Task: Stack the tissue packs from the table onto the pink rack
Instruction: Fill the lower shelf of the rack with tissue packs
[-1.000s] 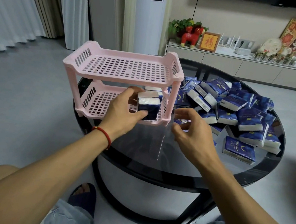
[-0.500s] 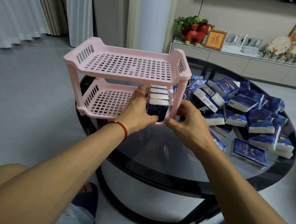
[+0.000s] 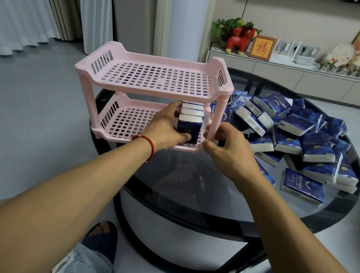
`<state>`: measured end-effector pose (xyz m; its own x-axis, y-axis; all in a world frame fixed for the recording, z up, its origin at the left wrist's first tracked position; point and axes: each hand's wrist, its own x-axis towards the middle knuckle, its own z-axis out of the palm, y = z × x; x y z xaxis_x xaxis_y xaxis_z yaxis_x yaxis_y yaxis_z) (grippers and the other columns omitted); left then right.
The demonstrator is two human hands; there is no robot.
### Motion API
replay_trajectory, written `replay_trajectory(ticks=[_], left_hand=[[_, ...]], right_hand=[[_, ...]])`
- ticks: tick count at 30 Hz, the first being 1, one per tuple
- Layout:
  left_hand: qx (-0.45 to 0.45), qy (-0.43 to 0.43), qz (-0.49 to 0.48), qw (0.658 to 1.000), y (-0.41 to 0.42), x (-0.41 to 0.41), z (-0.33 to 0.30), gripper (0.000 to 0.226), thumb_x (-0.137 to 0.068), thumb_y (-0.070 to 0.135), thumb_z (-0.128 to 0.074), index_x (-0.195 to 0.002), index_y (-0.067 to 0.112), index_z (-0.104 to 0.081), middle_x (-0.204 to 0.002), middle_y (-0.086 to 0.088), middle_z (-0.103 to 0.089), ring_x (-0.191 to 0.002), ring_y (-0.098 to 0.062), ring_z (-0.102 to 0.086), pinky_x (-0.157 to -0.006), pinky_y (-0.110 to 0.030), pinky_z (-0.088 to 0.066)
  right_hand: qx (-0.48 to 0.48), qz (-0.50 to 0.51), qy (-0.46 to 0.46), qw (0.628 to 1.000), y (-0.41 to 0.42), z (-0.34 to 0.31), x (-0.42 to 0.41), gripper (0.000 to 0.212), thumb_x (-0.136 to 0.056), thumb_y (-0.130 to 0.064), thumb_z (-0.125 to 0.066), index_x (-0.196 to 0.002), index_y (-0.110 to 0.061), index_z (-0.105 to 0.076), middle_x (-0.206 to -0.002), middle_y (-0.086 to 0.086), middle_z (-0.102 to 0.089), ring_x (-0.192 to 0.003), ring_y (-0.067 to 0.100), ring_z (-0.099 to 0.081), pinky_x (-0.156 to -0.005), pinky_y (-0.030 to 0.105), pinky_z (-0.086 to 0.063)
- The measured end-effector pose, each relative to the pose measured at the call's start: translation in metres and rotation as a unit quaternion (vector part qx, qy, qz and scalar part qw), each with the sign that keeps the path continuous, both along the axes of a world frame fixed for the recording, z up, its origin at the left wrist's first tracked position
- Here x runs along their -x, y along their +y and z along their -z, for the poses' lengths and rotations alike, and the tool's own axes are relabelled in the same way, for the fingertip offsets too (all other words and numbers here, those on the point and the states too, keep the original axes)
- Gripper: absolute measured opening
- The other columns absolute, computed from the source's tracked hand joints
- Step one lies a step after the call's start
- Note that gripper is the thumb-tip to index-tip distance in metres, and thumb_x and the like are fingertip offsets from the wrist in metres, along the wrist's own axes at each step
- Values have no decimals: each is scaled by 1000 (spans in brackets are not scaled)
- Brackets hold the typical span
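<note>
A pink two-tier rack (image 3: 155, 77) stands on the left part of a round black glass table (image 3: 224, 189). On its lower shelf, at the right end, several blue-and-white tissue packs (image 3: 189, 123) stand on edge in a row. My left hand (image 3: 166, 127) reaches into the lower tier and grips the front pack of that row, thumb across its face. My right hand (image 3: 227, 143) holds the rack's front right leg, fingers curled round it. A heap of loose tissue packs (image 3: 303, 136) covers the table's right half.
One pack (image 3: 303, 186) lies apart near the table's front right edge. The rack's top shelf holds nothing. A white sideboard (image 3: 300, 77) with ornaments runs along the back wall. My knees and a slippered foot (image 3: 100, 239) show below the table.
My left hand has pushed its pack deeper onto the lower shelf against the row. My right hand has moved from above the table to the rack's front right leg.
</note>
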<state>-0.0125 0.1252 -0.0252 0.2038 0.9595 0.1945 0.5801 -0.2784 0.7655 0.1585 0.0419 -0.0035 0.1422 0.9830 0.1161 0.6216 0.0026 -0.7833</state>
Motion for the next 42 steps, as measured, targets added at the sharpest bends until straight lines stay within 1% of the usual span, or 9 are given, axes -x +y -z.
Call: replay_trajectory(ticks=[17, 22, 25, 29, 33, 35, 38, 40, 42], left_hand=[[44, -40, 38, 998, -3, -2, -3, 97, -66, 16, -90, -149, 24, -40, -128, 8, -61, -114, -14, -63, -104, -37, -54], [65, -32, 39, 997, -8, 0, -7, 100, -69, 14, -90, -153, 22, -36, -128, 7, -59, -113, -17, -64, -102, -31, -53], [76, -13, 33, 996, -16, 2, -16, 96, -73, 16, -89, -152, 20, -35, -124, 8, -56, -116, -19, -63, -102, -32, -51], [55, 74, -20, 996, -38, 7, -27, 76, -82, 19, -80, -147, 14, -39, -117, 4, -53, -111, -20, -59, -96, -31, -48], [-17, 184, -91, 979, -73, 16, -24, 54, -83, 23, -71, -131, 11, -49, -122, -12, -56, -115, -32, -55, -103, -45, -46], [-106, 257, -108, 954, -94, 16, -22, 47, -80, 23, -70, -123, 12, -54, -118, -13, -54, -113, -33, -50, -101, -45, -41], [-144, 193, -59, 969, -114, 13, -26, 34, -81, 22, -71, -114, 19, -60, -111, -1, -56, -109, -23, -52, -98, -40, -43], [-79, 68, -1, 995, -121, 9, -28, 27, -83, 19, -71, -109, 23, -64, -108, 6, -61, -104, -14, -59, -94, -37, -50], [-15, -31, 43, 998, -125, 2, -29, 28, -84, 19, -74, -109, 29, -66, -104, 10, -66, -96, -7, -65, -90, -35, -56]], right_hand=[[13, -32, -1, 999, -7, -4, -4, 42, -85, -14, -71, -125, -22, -62, -119, -8, -71, -114, 12, -65, -104, 43, -52], [-13, 5, 20, 1000, -18, -18, -17, 43, -91, -10, -65, -132, -19, -61, -118, -5, -70, -105, 8, -67, -98, 31, -56], [-38, 59, -74, 995, -32, -28, -42, 29, -94, -12, -61, -122, -19, -67, -106, -6, -70, -97, 10, -67, -92, 30, -56], [23, 90, -216, 972, -53, -26, -76, 21, -94, -19, -61, -112, -16, -71, -102, 3, -74, -95, 25, -68, -87, 44, -57], [115, 53, -320, 939, -67, -10, -70, 44, -88, -54, -67, -112, -17, -62, -104, 6, -70, -96, 30, -65, -81, 49, -58], [124, 43, -337, 932, -68, -5, -70, 45, -84, -54, -71, -110, -20, -59, -104, 4, -69, -94, 29, -64, -79, 48, -57], [147, 25, -215, 965, -71, -17, -80, 24, -90, -41, -70, -107, -24, -65, -102, 3, -73, -91, 24, -67, -81, 44, -57], [174, -9, 15, 985, -78, -31, -79, 19, -101, -30, -60, -108, -16, -70, -97, 10, -76, -82, 19, -68, -70, 35, -52], [210, -41, 232, 949, -85, -42, -71, 33, -106, -26, -46, -115, -1, -67, -100, 23, -75, -75, 23, -65, -62, 32, -45]])
